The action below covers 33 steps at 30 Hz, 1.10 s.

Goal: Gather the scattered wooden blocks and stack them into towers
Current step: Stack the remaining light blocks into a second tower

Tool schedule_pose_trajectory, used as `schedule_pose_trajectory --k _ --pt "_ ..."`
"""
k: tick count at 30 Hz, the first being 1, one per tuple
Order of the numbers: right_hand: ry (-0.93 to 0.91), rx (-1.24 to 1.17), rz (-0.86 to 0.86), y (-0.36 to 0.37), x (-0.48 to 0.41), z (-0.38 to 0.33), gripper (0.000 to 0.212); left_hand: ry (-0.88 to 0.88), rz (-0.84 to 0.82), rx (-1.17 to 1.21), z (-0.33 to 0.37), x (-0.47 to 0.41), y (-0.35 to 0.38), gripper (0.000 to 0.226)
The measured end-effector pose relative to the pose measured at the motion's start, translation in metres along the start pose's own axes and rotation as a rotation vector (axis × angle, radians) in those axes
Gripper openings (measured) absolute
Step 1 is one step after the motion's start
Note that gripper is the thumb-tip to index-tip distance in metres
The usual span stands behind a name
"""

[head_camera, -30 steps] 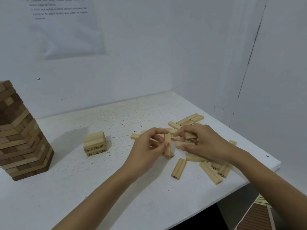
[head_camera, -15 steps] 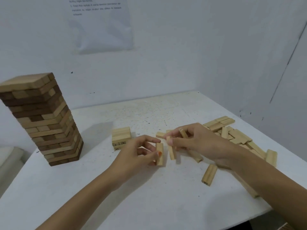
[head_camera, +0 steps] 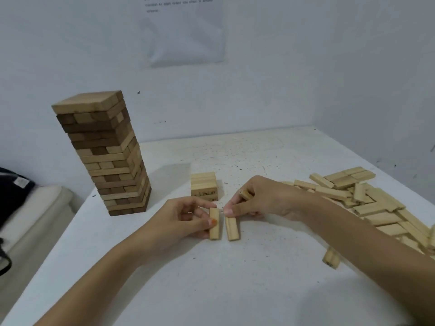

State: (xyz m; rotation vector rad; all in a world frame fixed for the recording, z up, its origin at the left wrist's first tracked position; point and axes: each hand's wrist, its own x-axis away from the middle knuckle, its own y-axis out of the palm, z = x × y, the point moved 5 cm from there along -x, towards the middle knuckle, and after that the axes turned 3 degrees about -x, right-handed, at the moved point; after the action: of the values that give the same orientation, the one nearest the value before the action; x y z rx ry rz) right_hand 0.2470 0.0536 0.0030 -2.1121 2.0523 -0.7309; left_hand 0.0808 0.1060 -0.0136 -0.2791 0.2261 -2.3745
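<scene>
My left hand (head_camera: 181, 220) pinches one pale wooden block (head_camera: 214, 224) near the middle of the white table (head_camera: 211, 290). My right hand (head_camera: 263, 198) pinches a second block (head_camera: 232, 228) just beside it and also holds a third block (head_camera: 246, 194) tucked in its fingers. Just behind my hands stands a short stack of pale blocks (head_camera: 204, 185). A tall finished tower (head_camera: 106, 156) of light and dark blocks rises at the left. A scattered pile of pale blocks (head_camera: 367, 198) lies at the right, partly hidden by my right forearm.
One loose block (head_camera: 331, 257) lies near the table's right front, under my right forearm. White walls close in behind and to the right, with a paper sheet (head_camera: 183, 29) on the back wall. A cushion and dark cloth (head_camera: 14, 191) sit off the table's left edge.
Both hands have moved left from the pile with blocks in them, to the spot in front of the short stack. The camera has swung left, bringing the whole tall tower into view.
</scene>
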Motion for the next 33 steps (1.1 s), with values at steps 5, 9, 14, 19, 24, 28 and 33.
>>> schedule_pose_trajectory --k 5,9,14,19,24,28,33 --pt "-0.073 0.168 0.123 0.008 -0.003 0.002 0.016 0.020 0.097 -0.163 -0.004 0.002 -0.004 0.021" --pt "-0.018 0.119 0.156 0.006 0.002 0.009 0.025 0.017 0.109 -0.212 -0.007 0.002 -0.007 0.017" --pt "0.052 -0.083 0.043 0.000 0.014 0.007 0.029 -0.009 0.121 -0.214 -0.007 0.002 -0.010 0.013" --pt "0.006 -0.042 0.120 -0.011 0.014 0.008 0.014 0.021 0.069 -0.265 -0.004 0.004 -0.011 0.024" --pt "0.035 -0.077 0.135 -0.010 0.015 0.012 0.005 0.101 0.053 -0.397 0.001 0.008 -0.007 0.041" --pt "0.025 -0.061 0.181 -0.006 0.013 0.015 0.007 0.176 0.040 -0.509 -0.001 0.007 -0.001 0.046" --pt "0.009 -0.029 0.100 -0.002 0.013 0.011 0.016 0.228 0.066 -0.498 -0.002 0.005 0.002 0.048"
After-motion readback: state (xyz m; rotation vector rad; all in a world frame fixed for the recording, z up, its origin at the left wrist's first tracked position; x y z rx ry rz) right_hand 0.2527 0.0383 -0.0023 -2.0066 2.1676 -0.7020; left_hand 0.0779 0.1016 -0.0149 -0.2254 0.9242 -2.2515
